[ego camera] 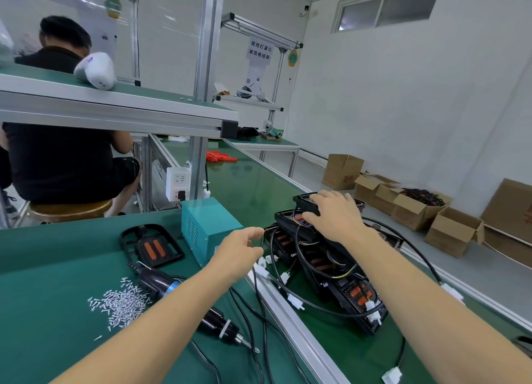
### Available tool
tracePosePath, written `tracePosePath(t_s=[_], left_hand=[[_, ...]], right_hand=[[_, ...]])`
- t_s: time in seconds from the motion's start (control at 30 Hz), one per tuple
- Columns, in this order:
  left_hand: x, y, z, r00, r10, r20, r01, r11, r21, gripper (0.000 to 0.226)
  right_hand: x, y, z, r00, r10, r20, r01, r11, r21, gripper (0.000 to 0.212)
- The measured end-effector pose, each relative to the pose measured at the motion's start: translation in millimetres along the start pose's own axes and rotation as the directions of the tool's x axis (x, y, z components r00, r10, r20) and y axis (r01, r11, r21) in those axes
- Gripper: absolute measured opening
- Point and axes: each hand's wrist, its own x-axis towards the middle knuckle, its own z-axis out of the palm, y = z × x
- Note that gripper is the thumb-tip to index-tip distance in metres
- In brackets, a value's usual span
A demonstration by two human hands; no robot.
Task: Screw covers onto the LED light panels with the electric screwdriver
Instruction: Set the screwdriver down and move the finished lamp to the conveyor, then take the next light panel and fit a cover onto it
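Two bare hands reach forward over the green bench mat (57, 268). Your right hand (335, 215) lies on top of the stack of black LED light panels (325, 257) on the conveyor belt (247, 188), fingers spread and fairly straight, fingertips touching the topmost panel (305, 203); it presses rather than grips. Your left hand (239, 254) hovers just beside the near edge of that stack, thumb and fingers loosely curved with a gap between them, holding nothing. Black cables with white connectors (296, 301) trail off the panels. One more panel (151, 247), showing two orange strips, lies flat on the mat to your left, next to the teal power box (207, 228). Your electric screwdriver (161, 283) lies on the mat under your left forearm, touching neither hand, with a heap of silver screws (121, 306) beside it.
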Motion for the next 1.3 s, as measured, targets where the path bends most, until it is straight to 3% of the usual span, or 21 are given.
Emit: tracePosePath(t_s=[0.1, 0.23, 0.5, 0.93, 1.3], left_hand=[[-5, -2, -5, 0.998, 0.032, 0.057, -0.040, 0.990, 0.137, 0.058], [-20, -16, -17, 0.999, 0.037, 0.034, -0.048, 0.893, 0.448, 0.071], [-70, -70, -61, 0.969, -0.131, -0.209, 0.240, 0.687, 0.686, 0.088], [-176, -160, -153, 0.798, -0.337, -0.500, 0.594, 0.582, 0.555, 0.086], [-246, -228, -275, 0.598, -0.326, -0.733, 0.778, 0.455, 0.432, 0.068]], right_hand=[[-8, -24, 1, 0.995, -0.053, 0.084, 0.045, 0.995, 0.086, 0.070], [-31, -70, 9, 0.975, -0.160, 0.155, 0.120, 0.964, 0.238, 0.078], [-66, -178, 40, 0.909, -0.365, 0.203, 0.269, 0.883, 0.385, 0.076], [-103, -353, 60, 0.743, -0.632, 0.220, 0.449, 0.714, 0.537, 0.074], [-123, -485, 53, 0.618, -0.767, 0.173, 0.581, 0.594, 0.557, 0.063]])
